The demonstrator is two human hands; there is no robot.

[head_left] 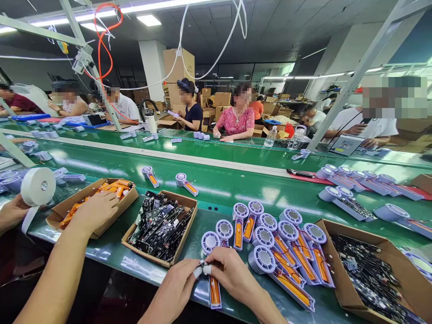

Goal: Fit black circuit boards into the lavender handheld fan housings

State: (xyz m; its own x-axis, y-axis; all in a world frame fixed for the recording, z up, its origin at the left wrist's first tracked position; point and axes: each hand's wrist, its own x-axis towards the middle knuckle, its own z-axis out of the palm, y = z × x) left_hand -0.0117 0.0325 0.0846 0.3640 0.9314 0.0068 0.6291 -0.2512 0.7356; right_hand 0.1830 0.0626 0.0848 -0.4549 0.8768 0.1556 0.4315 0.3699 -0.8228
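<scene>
The handheld fan casing [215, 294] lay on the green desk [211, 200] beneath the left hand [172, 288] and right hand [232, 274], closed in a narrow grip on its white-tipped wire leads [202, 269] — too hard a tug could have torn one loose, or a slip knocked the neighbouring fans [265, 260].

Lilac handheld fan housing [215, 306] lying face-up on the green conveyor belt [216, 198], orange battery [214, 290] sitting lengthwise inside, round grilled head [209, 242] pointing far, small white-wrapped piece [198, 272] hanging pinched just above.
</scene>
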